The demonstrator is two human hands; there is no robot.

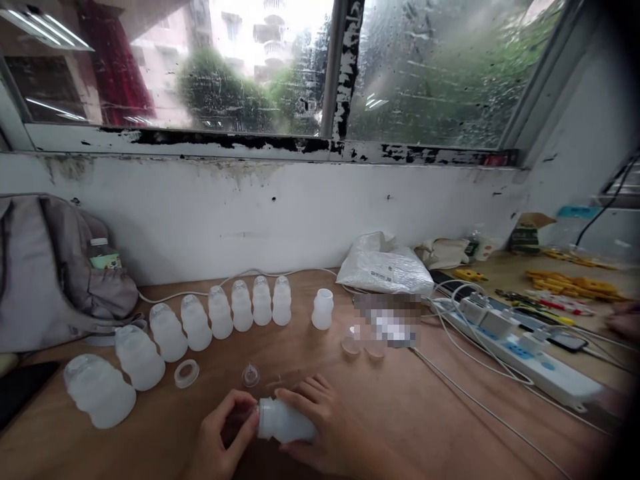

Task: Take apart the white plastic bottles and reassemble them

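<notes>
My right hand [313,413] is wrapped round a frosted white baby bottle [287,421], which lies on its side with its neck to the left. At that neck end, my left hand [230,427] has thumb and forefinger closed together; what they pinch is hidden. Just beyond my hands a clear bottle nipple [251,376] rests on the table. A translucent collar ring [187,373] lies farther left. Several capped baby bottles [169,333] stand in a curved row at the left and back. One uncapped bottle [323,310] is upright right of the row, near clear domed covers [351,343].
A grey backpack [45,267] sits at the left against the wall. Back right are a white plastic parcel [385,267], a blurred-out object, and a power strip [525,363] with plugs and trailing cables. Yellow items [575,285] and part of another person's hand [625,321] are far right.
</notes>
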